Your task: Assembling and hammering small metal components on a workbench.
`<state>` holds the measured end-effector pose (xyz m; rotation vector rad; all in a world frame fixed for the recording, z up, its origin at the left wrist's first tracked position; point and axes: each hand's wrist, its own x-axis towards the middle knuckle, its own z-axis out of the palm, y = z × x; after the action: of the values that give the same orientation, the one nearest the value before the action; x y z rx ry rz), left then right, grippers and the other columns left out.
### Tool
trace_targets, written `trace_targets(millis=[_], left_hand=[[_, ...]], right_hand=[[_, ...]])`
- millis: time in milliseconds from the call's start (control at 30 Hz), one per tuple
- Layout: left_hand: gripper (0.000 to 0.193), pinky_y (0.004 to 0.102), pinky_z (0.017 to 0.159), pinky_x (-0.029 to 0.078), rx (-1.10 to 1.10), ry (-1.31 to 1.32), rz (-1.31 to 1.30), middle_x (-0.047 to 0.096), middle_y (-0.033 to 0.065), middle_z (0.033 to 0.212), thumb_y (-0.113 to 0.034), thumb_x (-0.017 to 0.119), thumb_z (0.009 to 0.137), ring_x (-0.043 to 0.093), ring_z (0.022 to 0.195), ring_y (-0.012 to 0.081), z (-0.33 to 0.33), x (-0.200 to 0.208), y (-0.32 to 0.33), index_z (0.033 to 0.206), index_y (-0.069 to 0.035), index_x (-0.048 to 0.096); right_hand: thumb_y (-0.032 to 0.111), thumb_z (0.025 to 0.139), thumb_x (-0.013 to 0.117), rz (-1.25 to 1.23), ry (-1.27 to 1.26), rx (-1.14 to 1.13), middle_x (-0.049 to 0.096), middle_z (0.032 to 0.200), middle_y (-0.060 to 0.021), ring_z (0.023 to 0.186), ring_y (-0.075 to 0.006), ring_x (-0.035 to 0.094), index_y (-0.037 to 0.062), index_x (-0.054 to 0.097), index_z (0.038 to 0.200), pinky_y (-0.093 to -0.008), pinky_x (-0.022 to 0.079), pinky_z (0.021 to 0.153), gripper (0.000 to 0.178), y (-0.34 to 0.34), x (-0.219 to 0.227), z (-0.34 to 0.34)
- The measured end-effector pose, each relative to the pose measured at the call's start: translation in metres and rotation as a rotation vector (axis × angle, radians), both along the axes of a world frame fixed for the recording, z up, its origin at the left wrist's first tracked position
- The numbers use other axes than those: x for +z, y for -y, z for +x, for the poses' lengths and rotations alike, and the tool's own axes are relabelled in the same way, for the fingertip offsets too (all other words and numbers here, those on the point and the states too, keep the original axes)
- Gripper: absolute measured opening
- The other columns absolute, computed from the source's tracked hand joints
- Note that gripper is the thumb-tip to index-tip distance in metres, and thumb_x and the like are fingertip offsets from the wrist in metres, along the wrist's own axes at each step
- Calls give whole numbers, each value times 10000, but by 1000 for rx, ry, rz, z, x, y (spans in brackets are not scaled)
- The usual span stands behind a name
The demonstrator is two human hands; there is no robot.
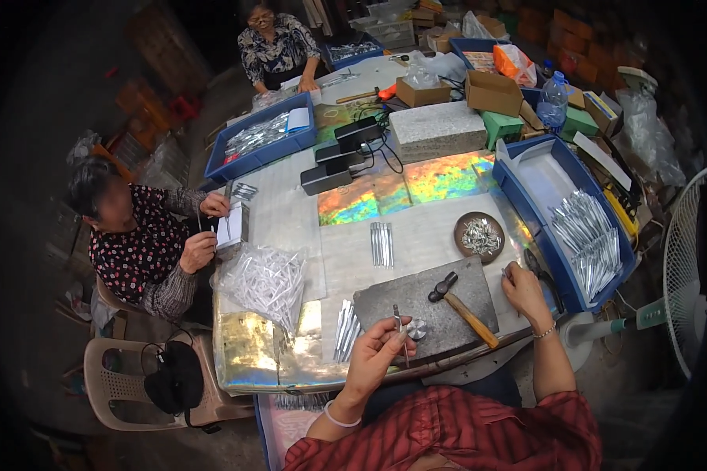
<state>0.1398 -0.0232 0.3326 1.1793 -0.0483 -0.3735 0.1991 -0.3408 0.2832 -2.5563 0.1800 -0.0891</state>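
My left hand (375,355) pinches a slim metal piece (397,314) upright between thumb and fingers, over the near edge of a grey stone slab (385,294). Just beside those fingers, a small round metal block (418,328) sits on the slab. A hammer (465,312) with a black head and wooden handle lies across the slab's right part. To the right of the slab, my right hand (524,290) has its fingertips closed together near the table; what they hold, if anything, is too small to make out. A brown bowl (458,235) of small metal parts stands beyond it.
Slim metal pieces lie in a row (382,245) and a pile (346,330). A blue bin (518,192) stands right, near a fan (687,267). A bag of white strips (263,286) lies left. Two co-workers sit at the left (145,243) and far side (279,47).
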Motion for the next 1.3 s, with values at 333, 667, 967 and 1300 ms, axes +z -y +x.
trace_targets(millis=[333,667,967,1300], left_hand=[[286,241,717,485,-10,7,-5,621,77,844,-116,504,919,596,766,123,-2,-1,1,1177,5,477],[276,242,726,476,-15,-1,-29,618,75,851,-113,498,920,588,785,119,-9,-5,1,1168,5,471],[251,238,707,480,-5,-13,-49,619,76,850,-139,503,921,596,767,122,-10,-7,-1,1126,6,502],[210,256,684,489,18,-11,-41,620,92,837,-105,514,905,608,747,148,-14,-5,-3,1074,19,521]], right_hand=[[138,771,537,24,43,-1,574,695,-209,687,-384,571,-19,517,785,-440,431,609,159,0,-4,2],[162,783,546,-30,0,14,593,730,-211,742,-391,581,-3,526,818,-459,443,653,170,-1,-4,-1],[161,780,532,-102,17,27,586,712,-222,715,-402,579,2,521,812,-479,437,642,163,-2,-8,1],[170,781,518,-102,16,17,582,715,-230,720,-415,573,0,513,809,-486,433,645,172,-5,-10,4]])
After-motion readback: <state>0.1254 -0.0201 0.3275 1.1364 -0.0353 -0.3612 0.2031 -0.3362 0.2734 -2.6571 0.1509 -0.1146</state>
